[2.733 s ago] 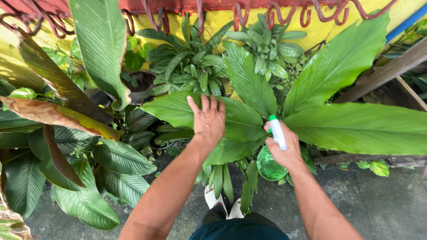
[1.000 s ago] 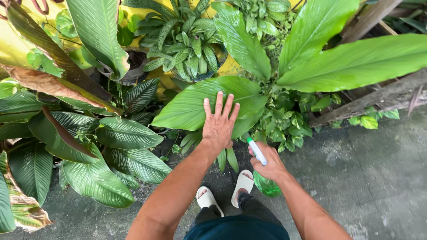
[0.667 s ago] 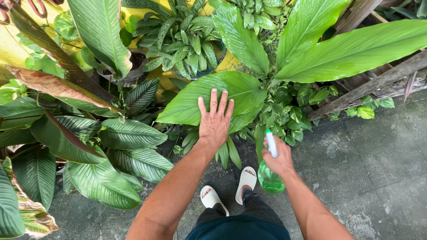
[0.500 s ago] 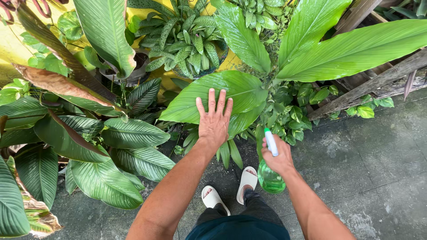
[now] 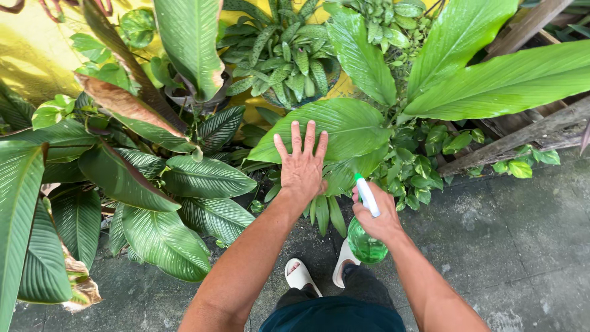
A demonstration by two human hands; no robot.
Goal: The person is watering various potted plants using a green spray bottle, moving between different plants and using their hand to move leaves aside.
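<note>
Among the potted plants, the left hand (image 5: pixel 302 165) lies flat and spread on a broad green leaf (image 5: pixel 344 132), fingers apart, pressing on it rather than gripping. Just beside it, the right hand (image 5: pixel 378 215) is wrapped around a spray bottle (image 5: pixel 367 237) — green body below the fist, white nozzle sticking up between thumb and fingers, tilted toward that same leaf. I cannot tell whether the trigger is squeezed; no mist or droplets show up.

As for progress, the leaf looks steadied and the nozzle is close, so the job seems to be at the leaf-by-leaf stage. Its surface appears clean and slightly glossy, though wetness cannot be judged. Around it stand many more leaves — striped ones (image 5: pixel 203 177) to the left, long ones (image 5: pixel 504 77) to the right, a spotted plant (image 5: pixel 289 64) behind — and none shows clear signs of having been treated or not, so most of the greenery may yet need attention. White sandals (image 5: pixel 300 275) stand on the grey paving (image 5: pixel 522 246) below.
</note>
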